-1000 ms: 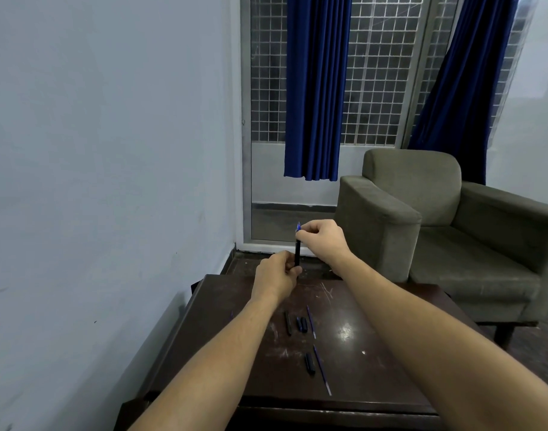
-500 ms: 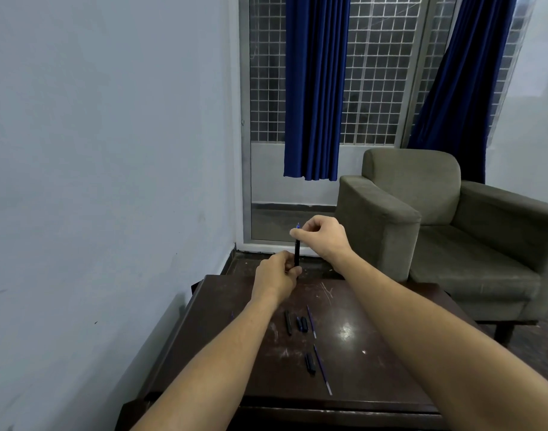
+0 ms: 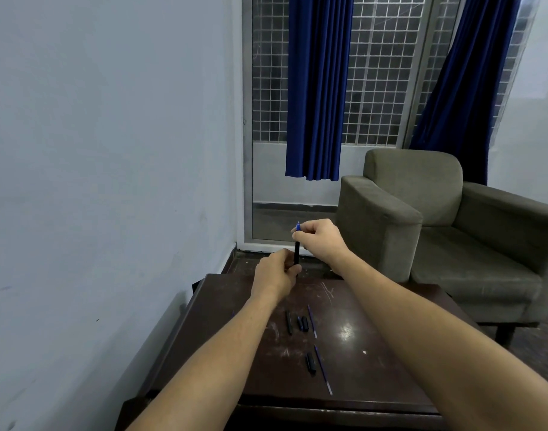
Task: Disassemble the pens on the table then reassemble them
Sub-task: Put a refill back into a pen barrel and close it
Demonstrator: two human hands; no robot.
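I hold a black pen barrel (image 3: 296, 253) upright above the far edge of the dark wooden table (image 3: 375, 384). My left hand (image 3: 277, 273) grips its lower end. My right hand (image 3: 319, 239) pinches the blue tip (image 3: 298, 227) sticking out of its top. On the table lie loose pen parts: a black barrel piece (image 3: 289, 321), two short black pieces (image 3: 302, 323), a thin blue refill (image 3: 312, 321), another black piece (image 3: 310, 363) and a second blue refill (image 3: 323, 370).
A grey-green armchair (image 3: 446, 231) stands close behind the table on the right. A pale wall (image 3: 111, 181) runs along the left side. Blue curtains (image 3: 316, 88) hang over a grilled window behind.
My right hand has shifted very slightly at the top of the pen. The left hand and the parts on the table are unchanged.
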